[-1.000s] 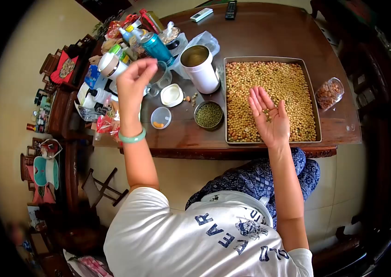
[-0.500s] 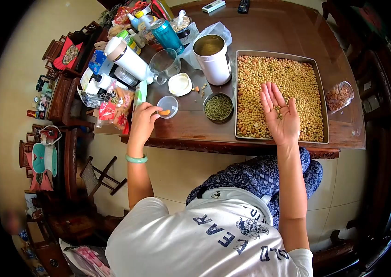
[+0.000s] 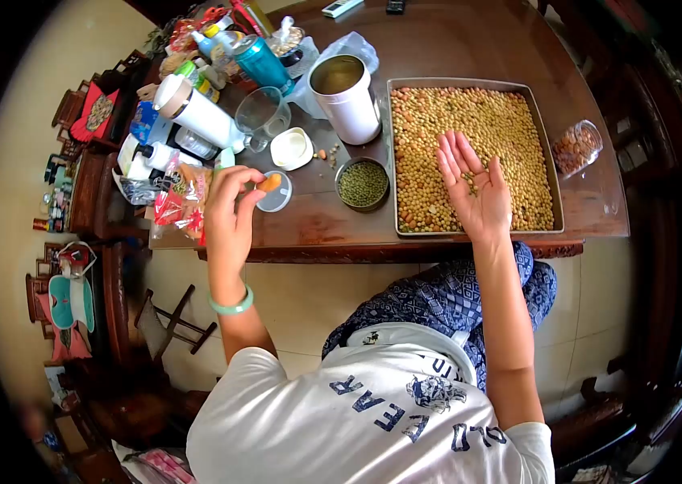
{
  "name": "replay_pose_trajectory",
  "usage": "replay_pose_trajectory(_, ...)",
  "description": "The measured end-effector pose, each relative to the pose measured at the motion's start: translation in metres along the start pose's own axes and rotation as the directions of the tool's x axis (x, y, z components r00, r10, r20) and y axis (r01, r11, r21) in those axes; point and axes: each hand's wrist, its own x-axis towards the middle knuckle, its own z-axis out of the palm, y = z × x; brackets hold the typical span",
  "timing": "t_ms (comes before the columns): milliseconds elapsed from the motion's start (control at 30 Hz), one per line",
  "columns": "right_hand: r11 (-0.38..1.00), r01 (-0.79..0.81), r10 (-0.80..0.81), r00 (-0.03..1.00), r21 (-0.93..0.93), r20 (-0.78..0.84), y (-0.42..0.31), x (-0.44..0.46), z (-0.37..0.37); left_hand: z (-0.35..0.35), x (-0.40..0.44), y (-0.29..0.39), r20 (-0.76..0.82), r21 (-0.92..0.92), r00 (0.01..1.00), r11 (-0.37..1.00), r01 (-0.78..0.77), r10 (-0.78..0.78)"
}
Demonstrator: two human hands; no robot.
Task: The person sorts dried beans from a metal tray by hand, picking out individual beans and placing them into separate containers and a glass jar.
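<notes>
My left hand [image 3: 232,206] pinches a small orange piece [image 3: 270,183] between thumb and fingertips; what kind it is I cannot make out. Just behind that piece, a small clear plastic cup [image 3: 276,198] rests near the table edge. Palm up with fingers stretched out, my right hand [image 3: 478,194] hovers over a square metal tray [image 3: 478,234] full of pale yellow beans [image 3: 422,153] mixed with reddish peanuts. A few small green beans [image 3: 475,182] lie loose on that palm. Left of the tray sits a round tin of green beans [image 3: 363,184].
A white canister [image 3: 349,105] stands open behind the tin. Beside it are a white lid [image 3: 291,148] and a clear glass mug [image 3: 263,117]. Bottles, a blue can [image 3: 264,66] and a snack bag [image 3: 184,198] crowd the left. A glass jar [image 3: 577,149] lies right of the tray.
My left hand has lifted the orange piece up from the small cup toward me. My right hand stays palm up over the tray. The whole view has shifted slightly.
</notes>
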Motion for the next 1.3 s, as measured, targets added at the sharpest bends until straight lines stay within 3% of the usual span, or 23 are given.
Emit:
replay_pose_trajectory(33, 1.000, -0.008, 0.007, 1.000, 0.025, 0.008, 0.000, 0.001, 0.000, -0.001, 0.003, 0.023, -0.070, 0.002, 0.991, 0.994, -0.113, 0.113)
replay_pose_trajectory(100, 1.000, 0.007, -0.007, 1.000, 0.028, 0.001, -0.001, 0.000, -0.001, 0.005, -0.005, 0.075, -0.267, -0.133, 0.945, 0.964, -0.229, 0.188)
replay_pose_trajectory(233, 0.998, -0.009, 0.006, 0.999, 0.064, 0.052, -0.002, -0.001, -0.002, 0.032, -0.009, 0.137, -0.499, -0.338, 0.700, 0.629, -0.700, 0.511)
replay_pose_trajectory(367, 1.000, 0.008, -0.008, 1.000, -0.022, 0.009, -0.001, -0.001, 0.004, 0.055, -0.014, 0.182, -0.524, -0.251, 0.686, 0.678, -0.691, 0.505)
replay_pose_trajectory(400, 1.000, -0.009, 0.009, 0.999, 0.019, 0.042, -0.002, -0.001, 0.003, 0.065, -0.001, 0.185, -0.666, -0.247, 0.558, 0.561, -0.790, 0.494)
replay_pose_trajectory(500, 0.999, -0.012, 0.010, 0.999, 0.043, 0.052, -0.002, -0.003, 0.002, 0.034, -0.004, 0.160, -0.372, -0.528, 0.552, 0.319, -0.787, 0.746)
replay_pose_trajectory(600, 0.999, -0.014, 0.013, 0.999, 0.031, 0.052, 0.000, -0.001, 0.001, 0.051, 0.000, 0.174, -0.532, -0.498, 0.522, 0.252, -0.830, 0.667)
replay_pose_trajectory(700, 1.000, -0.009, 0.008, 0.998, 0.017, 0.060, 0.000, -0.001, 0.003, 0.073, -0.002, 0.181, -0.732, -0.470, 0.589, 0.372, -0.800, 0.342)
replay_pose_trajectory(767, 1.000, -0.003, 0.003, 1.000, -0.031, 0.012, 0.000, -0.002, 0.006, 0.085, 0.012, 0.162, -0.596, -0.369, 0.658, 0.570, -0.734, 0.461)
replay_pose_trajectory(833, 1.000, 0.001, -0.001, 1.000, -0.031, 0.013, 0.000, -0.003, 0.008, 0.103, 0.032, 0.148, -0.250, -0.201, 0.827, 0.809, -0.553, 0.503)
replay_pose_trajectory(900, 0.993, 0.003, -0.008, 0.999, -0.118, -0.044, 0.001, -0.005, 0.012, 0.128, 0.040, 0.136, 0.024, -0.131, 0.900, 0.894, -0.429, 0.436)
replay_pose_trajectory(933, 0.987, -0.012, 0.007, 0.999, -0.158, -0.033, 0.000, -0.005, 0.012, 0.143, 0.039, 0.127, 0.087, -0.181, 0.909, 0.903, -0.389, 0.409)
replay_pose_trajectory(1300, 0.983, -0.024, 0.027, 1.000, -0.184, 0.011, 0.003, -0.003, 0.011, 0.193, 0.040, 0.112, 0.173, -0.210, 0.870, 0.880, -0.426, 0.463)
